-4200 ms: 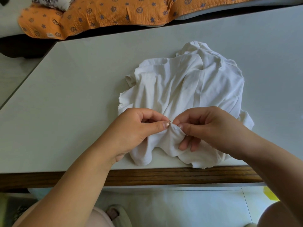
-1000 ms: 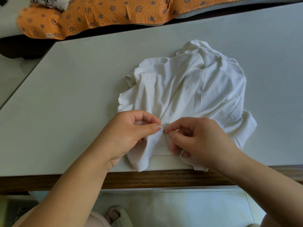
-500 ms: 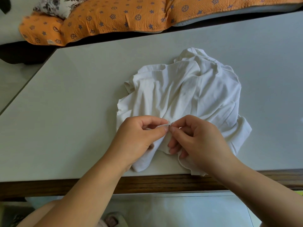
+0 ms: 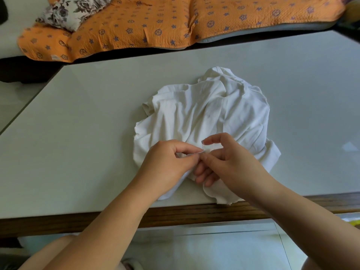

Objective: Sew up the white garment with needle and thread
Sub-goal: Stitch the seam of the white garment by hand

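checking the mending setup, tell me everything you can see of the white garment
The white garment is plain, thin-looking soft cloth, crumpled in a loose heap of folds on the pale table. Its near hem reaches the table's wooden front edge. The left hand pinches a small fold near the front. The right hand meets it there, lower fingers curled against the cloth. No stitches can be made out.

Soft, even daylight, bright without harsh shadows. A pale glare patch sits on the surface (image 4: 87,143) at right; light perhaps comes from that side. Wide-angle bending curves the far edges. Focus is slightly soft.
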